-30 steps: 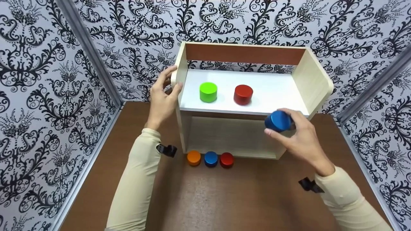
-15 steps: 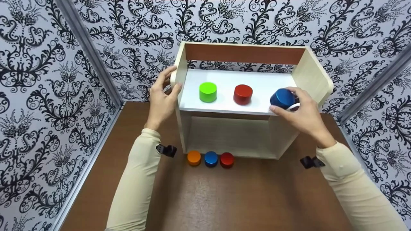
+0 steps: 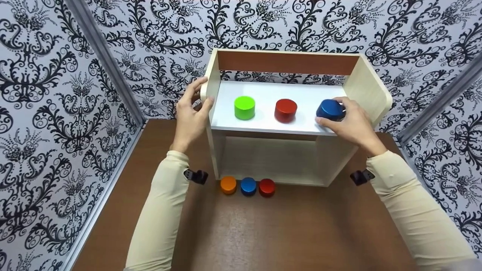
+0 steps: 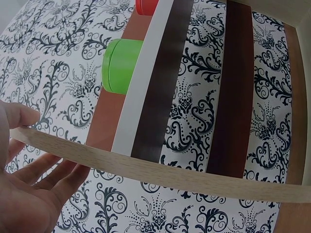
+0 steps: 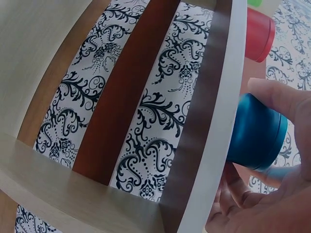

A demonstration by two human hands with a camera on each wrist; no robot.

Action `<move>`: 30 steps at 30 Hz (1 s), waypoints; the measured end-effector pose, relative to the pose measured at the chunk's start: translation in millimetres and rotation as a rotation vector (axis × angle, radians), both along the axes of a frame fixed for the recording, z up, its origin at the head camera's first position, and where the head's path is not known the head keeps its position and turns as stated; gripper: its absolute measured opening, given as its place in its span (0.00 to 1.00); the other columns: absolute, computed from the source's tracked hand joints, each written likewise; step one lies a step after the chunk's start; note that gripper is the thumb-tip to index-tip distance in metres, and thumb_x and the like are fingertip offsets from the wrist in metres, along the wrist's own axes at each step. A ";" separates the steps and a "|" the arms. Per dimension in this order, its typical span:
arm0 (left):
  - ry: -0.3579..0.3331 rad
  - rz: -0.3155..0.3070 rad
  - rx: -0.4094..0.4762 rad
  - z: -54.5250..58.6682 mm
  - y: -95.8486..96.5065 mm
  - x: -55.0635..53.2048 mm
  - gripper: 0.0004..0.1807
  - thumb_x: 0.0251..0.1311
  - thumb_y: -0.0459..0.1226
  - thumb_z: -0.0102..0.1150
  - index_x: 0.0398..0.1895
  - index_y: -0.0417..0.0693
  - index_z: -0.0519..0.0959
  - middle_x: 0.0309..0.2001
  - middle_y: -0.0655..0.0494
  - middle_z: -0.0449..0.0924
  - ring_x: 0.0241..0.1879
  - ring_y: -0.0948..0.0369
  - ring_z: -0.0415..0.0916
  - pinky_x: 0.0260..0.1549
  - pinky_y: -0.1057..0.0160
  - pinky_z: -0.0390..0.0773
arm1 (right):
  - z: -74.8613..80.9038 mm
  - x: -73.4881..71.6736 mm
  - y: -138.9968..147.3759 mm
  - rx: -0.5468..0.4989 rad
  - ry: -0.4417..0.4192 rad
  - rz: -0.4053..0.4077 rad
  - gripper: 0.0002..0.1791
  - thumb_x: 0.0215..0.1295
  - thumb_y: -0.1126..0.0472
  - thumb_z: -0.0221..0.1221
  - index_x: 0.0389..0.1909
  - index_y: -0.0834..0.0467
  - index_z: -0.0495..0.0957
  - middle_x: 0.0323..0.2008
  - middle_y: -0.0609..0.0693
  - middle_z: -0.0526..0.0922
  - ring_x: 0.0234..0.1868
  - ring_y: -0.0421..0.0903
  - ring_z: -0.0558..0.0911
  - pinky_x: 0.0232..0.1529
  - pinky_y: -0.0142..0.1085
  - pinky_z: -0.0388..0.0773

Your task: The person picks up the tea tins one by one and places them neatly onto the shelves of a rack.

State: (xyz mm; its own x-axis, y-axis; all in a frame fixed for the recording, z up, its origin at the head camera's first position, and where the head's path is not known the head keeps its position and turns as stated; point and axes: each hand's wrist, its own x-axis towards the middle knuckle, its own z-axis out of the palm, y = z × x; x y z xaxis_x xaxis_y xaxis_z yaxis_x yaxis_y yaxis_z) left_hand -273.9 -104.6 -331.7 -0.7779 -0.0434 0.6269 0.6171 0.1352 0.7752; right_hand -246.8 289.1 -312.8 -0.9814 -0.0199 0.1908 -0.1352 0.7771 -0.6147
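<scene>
My right hand (image 3: pixel 354 122) grips a blue round canister (image 3: pixel 330 109) between thumb and fingers, at the right part of the white shelf top (image 3: pixel 263 90). In the right wrist view the canister (image 5: pixel 257 132) stands upright at the shelf's front edge. My left hand (image 3: pixel 191 113) holds the left side panel (image 3: pixel 211 75) of the wooden shelf unit, thumb in front and fingers behind, as the left wrist view also shows. On the same white surface stand a green canister (image 3: pixel 244 108) and a red canister (image 3: pixel 285 111), spaced apart in a row.
On the brown table (image 3: pixel 248 233), before the unit's lower compartment (image 3: pixel 269 158), sit a small orange canister (image 3: pixel 228 185), a small blue canister (image 3: pixel 248 186) and a small red canister (image 3: pixel 267 187). The right side panel (image 3: pixel 367 90) rises beside my right hand. Patterned walls (image 3: pixel 49 113) surround the table.
My right hand has carried the blue canister up and back from in front of the shelf edge onto the white top, right of the red one. My left hand has stayed on the side panel.
</scene>
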 end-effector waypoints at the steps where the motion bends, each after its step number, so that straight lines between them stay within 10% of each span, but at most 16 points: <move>1: 0.000 -0.001 0.000 0.0 -0.1 -0.2 0.25 0.65 0.27 0.58 0.66 0.39 0.73 0.58 0.41 0.79 0.53 0.50 0.78 0.49 0.57 0.87 | -0.1 -0.9 0.0 0.005 -0.009 -0.003 0.45 0.59 0.45 0.71 0.68 0.66 0.66 0.62 0.68 0.72 0.61 0.65 0.70 0.63 0.61 0.68; 30: -0.031 0.006 0.015 0.8 2.4 -1.3 0.26 0.65 0.22 0.56 0.68 0.32 0.70 0.60 0.31 0.76 0.55 0.44 0.77 0.51 0.54 0.86 | -2.7 -6.7 -0.6 0.085 -0.040 -0.021 0.46 0.60 0.48 0.70 0.71 0.69 0.62 0.61 0.72 0.69 0.60 0.67 0.70 0.64 0.65 0.68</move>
State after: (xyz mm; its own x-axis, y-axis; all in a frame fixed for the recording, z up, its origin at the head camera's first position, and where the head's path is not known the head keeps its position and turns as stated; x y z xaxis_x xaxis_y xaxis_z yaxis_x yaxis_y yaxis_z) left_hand -275.2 -102.2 -330.9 -0.7967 -0.0578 0.6016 0.5918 0.1270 0.7960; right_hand -253.5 288.4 -315.5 -0.9885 -0.0139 0.1504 -0.0954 0.8292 -0.5507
